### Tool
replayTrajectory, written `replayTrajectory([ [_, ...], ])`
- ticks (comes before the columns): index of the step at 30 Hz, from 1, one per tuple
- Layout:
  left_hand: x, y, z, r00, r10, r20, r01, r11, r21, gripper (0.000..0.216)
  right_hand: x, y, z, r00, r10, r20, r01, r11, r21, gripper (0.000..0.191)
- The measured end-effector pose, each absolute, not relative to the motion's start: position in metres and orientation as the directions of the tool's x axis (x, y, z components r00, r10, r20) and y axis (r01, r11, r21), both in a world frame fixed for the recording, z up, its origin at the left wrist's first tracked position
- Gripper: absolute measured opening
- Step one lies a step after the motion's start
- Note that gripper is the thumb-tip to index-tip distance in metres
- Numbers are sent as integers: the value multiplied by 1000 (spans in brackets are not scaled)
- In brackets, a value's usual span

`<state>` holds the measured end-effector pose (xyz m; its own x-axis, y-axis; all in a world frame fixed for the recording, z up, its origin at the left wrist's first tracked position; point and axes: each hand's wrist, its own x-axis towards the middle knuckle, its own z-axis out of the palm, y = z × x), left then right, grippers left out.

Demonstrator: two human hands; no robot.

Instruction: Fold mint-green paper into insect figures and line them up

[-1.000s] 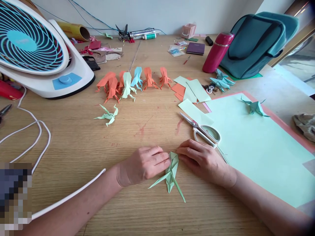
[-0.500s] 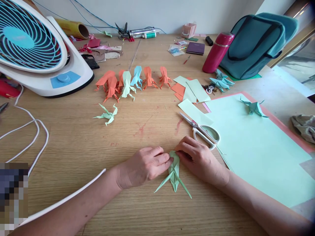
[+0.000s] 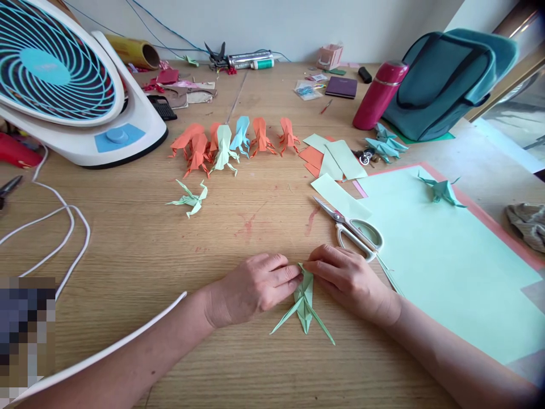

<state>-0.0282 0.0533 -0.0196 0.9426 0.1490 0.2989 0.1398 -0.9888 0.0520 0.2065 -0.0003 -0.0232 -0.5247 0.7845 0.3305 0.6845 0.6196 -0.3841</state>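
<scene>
Left hand [image 3: 259, 285] and right hand [image 3: 354, 282] pinch the folded paper [image 3: 304, 309] at its far end, presumably to steady a crease.

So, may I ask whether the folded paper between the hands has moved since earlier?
Yes: the lower end of the folded paper has swung right, judged against the scissors.

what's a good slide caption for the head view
Left hand and right hand hold a green folded paper on a table, scissors and orange paper figures beyond.

Head-height view, forward and down
</scene>
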Motion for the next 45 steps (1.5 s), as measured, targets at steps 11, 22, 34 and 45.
replayTrajectory([
  [11, -30, 54, -21, 925, 159, 346, 151, -987, 50, 26, 216, 1, -22, -583, 736, 346, 662, 676, -323, 27],
  [22, -30, 54, -22, 929, 150, 337, 137, -989, 63, 28, 209, 1, -22, -514, 777, 364, 705, 624, -337, 22],
  [34, -29, 54, -22, 941, 153, 303, 138, -988, 70, 30, 202, 0, -26, -403, 873, 276, 768, 486, -416, 21],
  [45, -29, 54, -20, 931, 174, 320, 137, -981, 134, 30, 213, -5, -17, -609, 715, 343, 693, 690, -209, 28],
])
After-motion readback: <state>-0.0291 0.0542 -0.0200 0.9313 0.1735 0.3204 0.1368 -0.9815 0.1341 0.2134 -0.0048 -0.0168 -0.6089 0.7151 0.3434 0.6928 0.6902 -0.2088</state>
